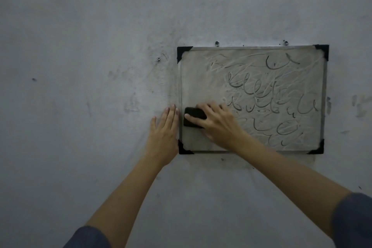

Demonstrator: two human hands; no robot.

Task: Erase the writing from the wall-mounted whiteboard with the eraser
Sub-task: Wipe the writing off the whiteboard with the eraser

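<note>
A small whiteboard (201, 78) with a metal frame and black corner caps hangs on the grey wall. Dark handwriting (271, 98) covers its middle and right part, while the left strip looks smeared and wiped. My right hand (218, 122) grips a black eraser (193, 120) and presses it against the board's lower left area. My left hand (164, 129) lies flat on the wall with straight fingers, touching the board's left frame edge.
The grey wall (90, 66) around the board is stained and scuffed. Two screws (217, 43) stick out just above the board's top edge, and another screw (158, 58) sits to its upper left.
</note>
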